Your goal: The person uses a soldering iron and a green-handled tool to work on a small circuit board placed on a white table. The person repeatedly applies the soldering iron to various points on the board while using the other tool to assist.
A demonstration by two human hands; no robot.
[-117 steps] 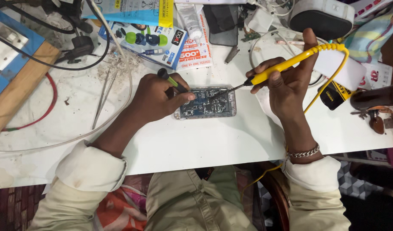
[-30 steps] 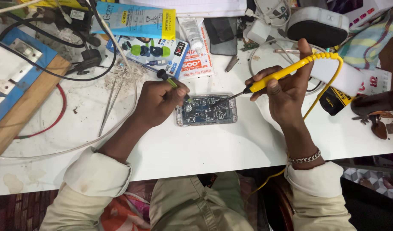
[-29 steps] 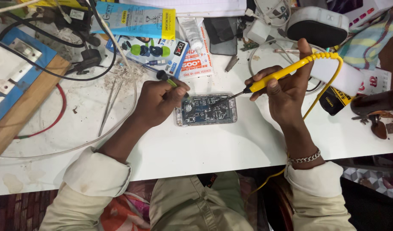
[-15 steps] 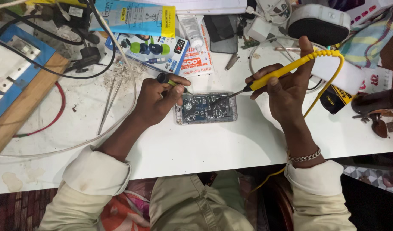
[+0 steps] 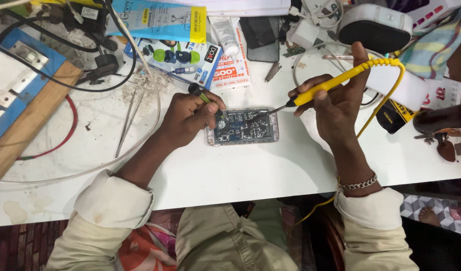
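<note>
We see the opened phone (image 5: 243,126) lying flat on the white table (image 5: 250,170), between both hands, about where it lay half a second ago. Our right hand (image 5: 335,103) stays clenched around the yellow soldering iron (image 5: 330,86), its tip resting on the board as before. Our left hand (image 5: 190,116) still pinches a thin green-handled tool (image 5: 203,95) at the phone's left edge. Tweezers (image 5: 126,120) lie well left.
</note>
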